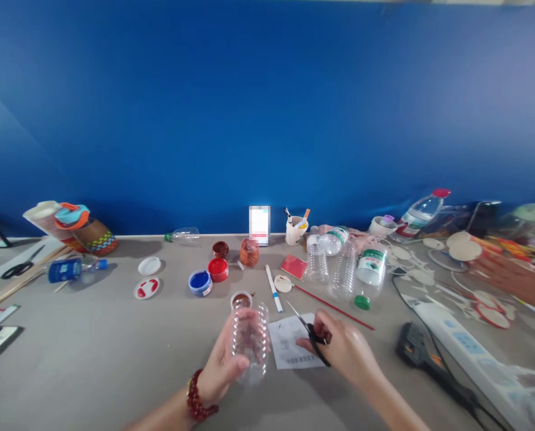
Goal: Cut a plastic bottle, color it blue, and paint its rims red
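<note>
My left hand (226,353), with a red bead bracelet (197,398) at its wrist, is wrapped round a clear ribbed plastic bottle (251,350) whose top looks cut off. In my right hand (339,344) is a pair of scissors (314,338) with black handles, the blades pointing up and left, apart from the bottle. Under the scissors lies a white printed sheet (289,353). Just behind the bottle sits a small tub of brown paint (241,299). A white marker (274,288) and a red-handled brush (334,307) rest beyond the sheet.
Open tubs of blue paint (200,282) and red paint (218,269) stand left of centre. Several clear bottles (345,269) cluster at the back right. A glue gun (429,362) and a white power strip (467,347) lie at right. Another person's hand (503,263) is at far right.
</note>
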`<state>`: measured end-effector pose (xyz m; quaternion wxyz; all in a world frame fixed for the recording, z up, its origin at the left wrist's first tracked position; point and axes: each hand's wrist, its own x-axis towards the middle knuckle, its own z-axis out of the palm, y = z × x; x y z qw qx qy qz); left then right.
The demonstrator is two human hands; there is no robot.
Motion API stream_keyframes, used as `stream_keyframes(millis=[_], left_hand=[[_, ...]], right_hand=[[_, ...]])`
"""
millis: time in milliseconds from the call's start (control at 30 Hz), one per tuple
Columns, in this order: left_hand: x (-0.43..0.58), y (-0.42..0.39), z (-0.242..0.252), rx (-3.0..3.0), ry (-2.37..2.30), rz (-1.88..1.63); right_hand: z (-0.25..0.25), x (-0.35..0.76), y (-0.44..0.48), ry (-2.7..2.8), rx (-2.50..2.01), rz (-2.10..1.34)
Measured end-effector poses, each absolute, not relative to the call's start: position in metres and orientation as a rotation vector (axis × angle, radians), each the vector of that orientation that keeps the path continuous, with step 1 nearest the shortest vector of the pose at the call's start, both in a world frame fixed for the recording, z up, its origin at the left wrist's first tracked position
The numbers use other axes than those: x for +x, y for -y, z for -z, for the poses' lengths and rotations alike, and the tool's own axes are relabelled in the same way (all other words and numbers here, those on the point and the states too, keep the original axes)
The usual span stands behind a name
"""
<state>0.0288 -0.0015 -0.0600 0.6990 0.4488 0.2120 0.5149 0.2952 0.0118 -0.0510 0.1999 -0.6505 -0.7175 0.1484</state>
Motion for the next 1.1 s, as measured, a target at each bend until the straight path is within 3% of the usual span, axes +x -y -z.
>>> stream_keyframes(millis=[300, 533, 867, 967, 1100], left_hand=[[0.037, 0.012, 0.065, 1.223, -0.354, -0.836], [0.038, 0.009, 0.055, 1.33, -0.353, -0.843], [0.038, 0.011, 0.063, 1.063, -0.405, -0.921], [0.038, 0.009, 0.062, 0.971, -0.47, -0.986], [0.037, 0.008, 0.057, 0.949, -0.508, -1.022]], right_hand=[[0.05, 0.272, -0.006, 1.983, -1.655, -0.598], [0.044, 0.258, 0.003, 2.102, -1.661, -0.819], [0.056, 0.328, -0.006, 2.371, -1.855, -0.035], [0.06, 0.341, -0.009, 2.432, -1.906, -0.008], [0.059, 0.345, -0.014, 2.511, -1.913, -0.225]])
